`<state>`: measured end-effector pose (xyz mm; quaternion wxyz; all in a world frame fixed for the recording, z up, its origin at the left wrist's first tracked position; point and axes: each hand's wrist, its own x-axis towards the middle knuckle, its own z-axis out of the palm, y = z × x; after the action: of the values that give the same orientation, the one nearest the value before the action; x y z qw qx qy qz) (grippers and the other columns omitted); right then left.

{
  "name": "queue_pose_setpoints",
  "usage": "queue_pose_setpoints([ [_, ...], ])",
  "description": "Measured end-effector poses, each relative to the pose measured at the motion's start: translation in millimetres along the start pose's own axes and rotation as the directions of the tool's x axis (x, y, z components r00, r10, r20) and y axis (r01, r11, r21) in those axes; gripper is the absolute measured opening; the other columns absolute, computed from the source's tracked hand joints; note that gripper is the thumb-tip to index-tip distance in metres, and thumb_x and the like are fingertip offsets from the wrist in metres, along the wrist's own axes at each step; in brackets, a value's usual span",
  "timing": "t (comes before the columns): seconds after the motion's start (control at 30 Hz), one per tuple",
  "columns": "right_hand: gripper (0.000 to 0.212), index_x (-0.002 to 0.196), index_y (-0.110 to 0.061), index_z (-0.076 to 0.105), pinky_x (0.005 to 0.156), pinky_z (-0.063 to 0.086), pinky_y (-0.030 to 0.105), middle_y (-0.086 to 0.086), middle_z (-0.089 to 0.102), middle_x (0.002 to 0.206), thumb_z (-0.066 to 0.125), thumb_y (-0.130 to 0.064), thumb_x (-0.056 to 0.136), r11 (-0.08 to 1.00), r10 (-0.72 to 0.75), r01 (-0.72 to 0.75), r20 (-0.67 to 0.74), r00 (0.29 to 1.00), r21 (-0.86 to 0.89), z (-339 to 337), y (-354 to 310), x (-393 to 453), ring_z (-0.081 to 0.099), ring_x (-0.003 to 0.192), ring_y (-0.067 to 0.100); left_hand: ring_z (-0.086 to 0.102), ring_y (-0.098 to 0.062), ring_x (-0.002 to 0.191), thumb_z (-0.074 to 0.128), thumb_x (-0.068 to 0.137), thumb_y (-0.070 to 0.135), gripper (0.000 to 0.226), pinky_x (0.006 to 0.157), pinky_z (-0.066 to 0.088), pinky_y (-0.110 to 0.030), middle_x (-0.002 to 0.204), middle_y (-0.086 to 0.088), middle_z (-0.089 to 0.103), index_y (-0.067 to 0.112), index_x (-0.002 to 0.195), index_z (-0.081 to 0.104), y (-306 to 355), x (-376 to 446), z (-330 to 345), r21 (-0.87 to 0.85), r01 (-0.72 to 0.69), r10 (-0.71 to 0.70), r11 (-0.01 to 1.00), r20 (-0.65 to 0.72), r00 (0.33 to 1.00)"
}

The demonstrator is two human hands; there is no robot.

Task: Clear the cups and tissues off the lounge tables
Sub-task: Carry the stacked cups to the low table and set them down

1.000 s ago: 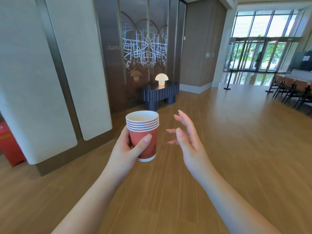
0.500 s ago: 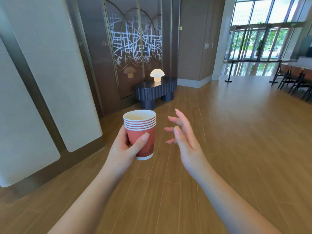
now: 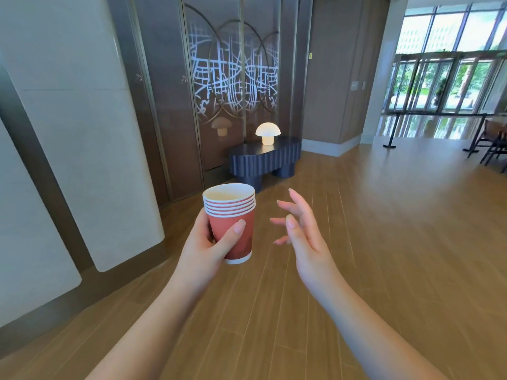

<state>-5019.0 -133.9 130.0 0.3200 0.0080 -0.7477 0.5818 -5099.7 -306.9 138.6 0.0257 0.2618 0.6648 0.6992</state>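
Console table [image 3: 264, 159] nearer; left hand [image 3: 204, 246] holds cups [image 3: 231, 220] (upright).

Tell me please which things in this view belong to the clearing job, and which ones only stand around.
Belong to the job:
stack of red paper cups, gripped by the left hand
right hand, open and holding nothing

Only standing around:
dark bench table
mushroom lamp on it
chairs at far right

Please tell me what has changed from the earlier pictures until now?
The view has swung right and nearer to the dark console table and its mushroom lamp; the red bin at left has gone out of view. Unchanged: the left hand grips the stacked red paper cups, the right hand stays open beside them.
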Motion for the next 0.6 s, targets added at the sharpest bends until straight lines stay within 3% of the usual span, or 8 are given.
queue_pose_setpoints([
  [0.17, 0.049, 0.145, -0.055, 0.027, 0.099, 0.052, 0.024, -0.035, 0.046, 0.135, 0.039, -0.060, 0.098, 0.999, -0.018, 0.018, 0.000, 1.000, -0.041, 17.9, 38.1, 98.5, 0.054, 0.125, -0.002, 0.064, 0.005, 0.112, 0.074, 0.059, 0.075, 0.074, 0.075, 0.057, -0.013, 0.114, 0.033, 0.066, 0.052, 0.125, 0.049, -18.3, 110.0, -19.3, 0.034, -0.031, 0.031, 0.999, 0.008, 0.999],
  [0.4, 0.053, 0.149, -0.045, 0.028, 0.093, 0.055, 0.027, -0.021, 0.047, 0.143, 0.040, -0.050, 0.098, 0.997, -0.067, 0.066, -0.031, 0.997, -0.046, 12.1, 84.3, 214.6, 0.056, 0.123, 0.003, 0.064, 0.004, 0.113, 0.074, 0.061, 0.072, 0.075, 0.078, 0.057, -0.014, 0.116, 0.031, 0.067, 0.049, 0.128, 0.049, -46.1, 235.4, -5.9, 0.039, -0.051, 0.048, 0.998, 0.064, 0.997],
  [0.6, 0.058, 0.150, -0.044, 0.027, 0.093, 0.055, 0.026, -0.019, 0.046, 0.145, 0.040, -0.058, 0.095, 0.996, -0.064, 0.062, -0.048, 0.997, -0.058, -11.8, 150.2, 308.9, 0.056, 0.123, 0.002, 0.063, 0.010, 0.109, 0.073, 0.061, 0.074, 0.069, 0.074, 0.056, -0.012, 0.112, 0.037, 0.064, 0.053, 0.122, 0.049, -86.7, 337.8, 28.6, 0.071, -0.040, 0.036, 0.997, 0.062, 0.997],
])
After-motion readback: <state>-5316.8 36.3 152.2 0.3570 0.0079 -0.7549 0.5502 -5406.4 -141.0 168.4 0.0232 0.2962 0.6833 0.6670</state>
